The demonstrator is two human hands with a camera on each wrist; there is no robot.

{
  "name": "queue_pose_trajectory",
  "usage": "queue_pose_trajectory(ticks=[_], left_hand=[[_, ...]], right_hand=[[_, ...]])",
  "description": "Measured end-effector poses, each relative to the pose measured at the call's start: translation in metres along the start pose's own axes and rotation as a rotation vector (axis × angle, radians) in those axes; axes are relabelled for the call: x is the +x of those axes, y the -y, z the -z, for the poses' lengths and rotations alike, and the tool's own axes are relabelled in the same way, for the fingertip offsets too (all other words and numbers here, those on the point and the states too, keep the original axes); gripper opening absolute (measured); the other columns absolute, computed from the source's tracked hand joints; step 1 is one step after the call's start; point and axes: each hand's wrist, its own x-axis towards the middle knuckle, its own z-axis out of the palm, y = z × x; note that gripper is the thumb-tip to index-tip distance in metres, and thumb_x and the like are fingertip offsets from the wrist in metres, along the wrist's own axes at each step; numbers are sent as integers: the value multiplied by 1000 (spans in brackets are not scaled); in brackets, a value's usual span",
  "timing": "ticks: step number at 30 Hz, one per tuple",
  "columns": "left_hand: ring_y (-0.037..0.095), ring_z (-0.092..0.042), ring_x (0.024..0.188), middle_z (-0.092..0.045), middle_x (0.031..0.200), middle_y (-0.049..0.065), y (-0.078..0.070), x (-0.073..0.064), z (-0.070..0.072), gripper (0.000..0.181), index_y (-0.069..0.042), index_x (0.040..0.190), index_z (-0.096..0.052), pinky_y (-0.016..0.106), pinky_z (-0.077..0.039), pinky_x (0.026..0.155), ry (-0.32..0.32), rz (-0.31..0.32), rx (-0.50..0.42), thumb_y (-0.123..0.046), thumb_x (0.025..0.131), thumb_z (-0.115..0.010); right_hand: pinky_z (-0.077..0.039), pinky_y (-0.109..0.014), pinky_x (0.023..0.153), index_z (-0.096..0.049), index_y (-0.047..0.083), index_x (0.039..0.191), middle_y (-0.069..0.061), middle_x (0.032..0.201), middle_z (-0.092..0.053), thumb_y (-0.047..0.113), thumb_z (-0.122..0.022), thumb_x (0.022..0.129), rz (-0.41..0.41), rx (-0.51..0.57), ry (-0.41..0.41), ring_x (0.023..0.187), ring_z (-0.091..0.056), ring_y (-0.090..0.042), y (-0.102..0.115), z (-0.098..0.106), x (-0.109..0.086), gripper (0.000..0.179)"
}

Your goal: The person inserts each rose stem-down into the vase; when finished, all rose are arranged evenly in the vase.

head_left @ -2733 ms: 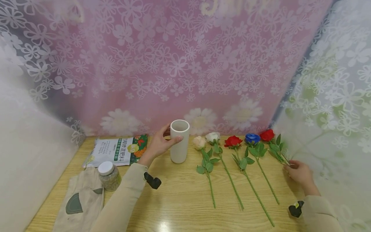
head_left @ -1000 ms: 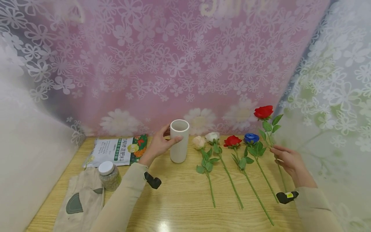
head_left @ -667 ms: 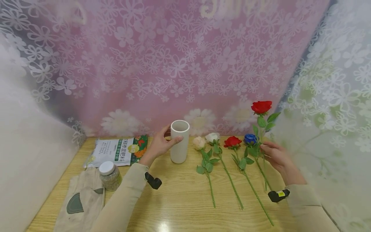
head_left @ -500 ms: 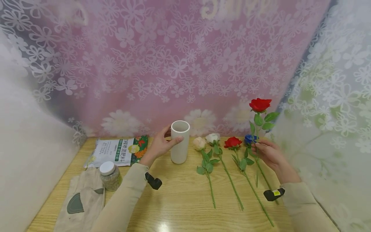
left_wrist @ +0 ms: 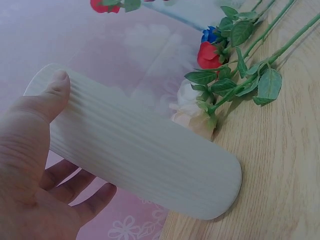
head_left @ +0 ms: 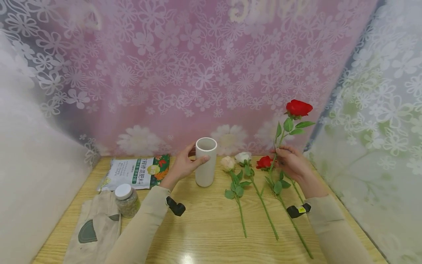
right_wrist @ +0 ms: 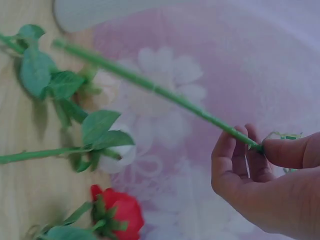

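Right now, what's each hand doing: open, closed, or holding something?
Left hand: holding the white vase near its rim.
Right hand: pinching a red rose by its stem.

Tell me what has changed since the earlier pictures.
The right hand has lifted the rightmost red rose off the table and carried it up and left, toward the white vase. The left hand still holds the vase; the other roses lie as before.

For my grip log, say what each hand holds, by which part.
Left hand: white vase, upper part. Right hand: red rose, stem below the leaves.
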Motion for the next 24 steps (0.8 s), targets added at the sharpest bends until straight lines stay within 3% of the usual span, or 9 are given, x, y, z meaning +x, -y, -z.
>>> queue_pose_trajectory(ticks=[3, 6, 9, 14, 24], left_hand=[[34, -64, 132, -62, 144, 14, 0, 0, 0, 75, -23, 162, -43, 57, -55, 107, -2, -8, -5, -35, 97, -79], [34, -64, 132, -62, 144, 13, 1, 1, -1, 76, -24, 162, -42, 56, -56, 106, -5, -6, -3, -35, 97, -79], [34, -63, 132, -62, 145, 13, 1, 1, -1, 77, -23, 162, -41, 56, -56, 107, -5, -4, -4, -35, 97, -79], [34, -63, 133, -62, 145, 14, 2, 1, -1, 76, -23, 163, -41, 56, -56, 107, -1, -2, -3, -35, 97, -79], [35, -62, 134, -62, 145, 14, 2, 1, -1, 77, -23, 163, -41, 57, -55, 108, 1, -12, -8, -35, 97, -78]], right_hand=[[-55, -26, 75, -43, 11, 103, 8, 111, -71, 17, -47, 114, 20, -33, -16, 87, -61, -10, 9, -11, 3, 13], [-61, -25, 85, -46, 7, 114, 8, 114, -70, 19, -47, 114, 10, -40, -35, 93, -64, -11, 17, -22, 6, 12], [-62, -24, 89, -47, 5, 119, 8, 112, -70, 19, -48, 114, 4, 2, -56, 95, -66, -12, 25, -33, 11, 15], [-64, -27, 88, -43, 7, 109, 3, 111, -72, 15, -51, 112, 38, 105, -116, 92, -67, -16, 39, -52, 19, 12], [-65, -30, 87, -40, 6, 123, -5, 111, -67, 11, -52, 110, 134, 279, -271, 93, -67, -19, 58, -85, 35, 19]])
